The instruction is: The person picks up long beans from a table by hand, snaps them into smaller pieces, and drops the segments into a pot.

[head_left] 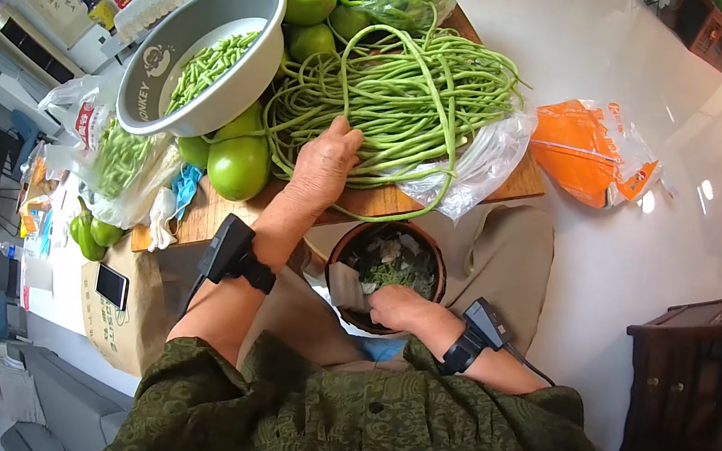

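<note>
My left hand (326,162) lies at the near edge of a heap of green yardlong beans (431,94), its fingers closed on one bean that loops up over the heap. My right hand (402,309) is low over the dark round bin (440,277) between my knees. Its fingers are curled in, and anything they hold is hidden. Inside the bin are green scraps (401,269) and pale bits. Left of the heap, a grey basin (262,47) leans over large green round vegetables (237,165) and holds cut bean pieces (212,70).
The wooden table (521,184) ends just beyond the bin. An orange bag (583,153) lies to its right, with clear plastic (486,161) under the beans. At left are a bag of green pods (119,161), a phone (112,286) and a paper bag (125,320).
</note>
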The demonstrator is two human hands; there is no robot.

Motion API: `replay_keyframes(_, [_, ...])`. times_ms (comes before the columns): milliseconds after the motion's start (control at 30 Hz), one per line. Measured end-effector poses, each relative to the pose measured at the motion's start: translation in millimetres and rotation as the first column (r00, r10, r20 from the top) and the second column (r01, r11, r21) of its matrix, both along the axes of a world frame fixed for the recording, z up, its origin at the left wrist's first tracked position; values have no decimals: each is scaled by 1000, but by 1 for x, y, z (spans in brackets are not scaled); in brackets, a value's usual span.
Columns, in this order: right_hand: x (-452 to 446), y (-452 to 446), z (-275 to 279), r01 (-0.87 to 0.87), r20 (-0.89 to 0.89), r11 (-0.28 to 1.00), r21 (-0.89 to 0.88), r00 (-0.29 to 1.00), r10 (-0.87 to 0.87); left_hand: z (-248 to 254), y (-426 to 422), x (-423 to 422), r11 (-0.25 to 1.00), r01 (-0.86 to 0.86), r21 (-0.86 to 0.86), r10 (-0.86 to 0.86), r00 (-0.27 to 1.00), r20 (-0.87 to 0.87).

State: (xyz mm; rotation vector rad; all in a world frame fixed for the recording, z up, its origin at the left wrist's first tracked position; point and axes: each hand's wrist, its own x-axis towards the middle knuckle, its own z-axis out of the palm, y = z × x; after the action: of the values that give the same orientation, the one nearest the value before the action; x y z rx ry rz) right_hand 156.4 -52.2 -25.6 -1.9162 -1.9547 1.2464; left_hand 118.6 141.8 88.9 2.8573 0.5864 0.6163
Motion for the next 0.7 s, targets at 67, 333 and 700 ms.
replay_keyframes(67, [1, 0, 4, 16, -15, 1000, 18, 1000, -16, 3, 7, 0, 1000, -23, -13, 23, 1000, 2])
replay_keyframes(333, [2, -1, 7, 15, -27, 1000, 18, 1000, -15, 24, 38, 7, 981, -191, 21, 181, 958, 221])
replay_keyframes(700, [1, -1, -3, -5, -16, 999, 33, 1000, 5, 13, 66, 9, 904, -331, -272, 404, 869, 285])
